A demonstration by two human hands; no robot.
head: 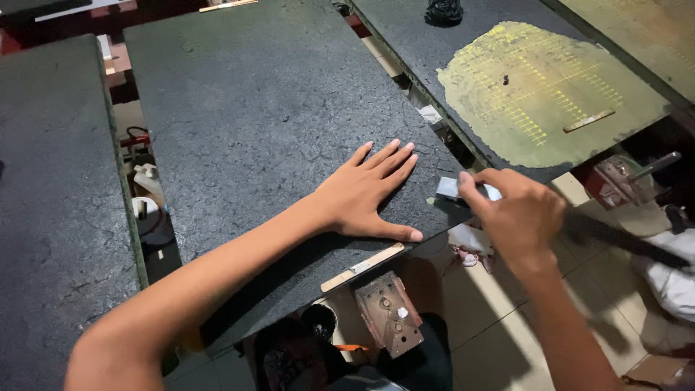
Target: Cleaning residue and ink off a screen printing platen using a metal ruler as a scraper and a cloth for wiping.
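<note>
My left hand (369,190) lies flat, palm down and fingers together, on the near right corner of a dark rough board (260,116). My right hand (517,213) is just off that corner and pinches a small flat grey-white piece (450,188) against the board's right edge. A thin wooden strip (362,267) sits along the board's near edge under my left hand.
A second dark board (51,188) lies at the left. To the right, another board (434,36) carries a yellow-green patch with a grid (539,83) and a small stick (588,121). Below, there are tiled floor, a metal bracket (389,313), containers and a white bag.
</note>
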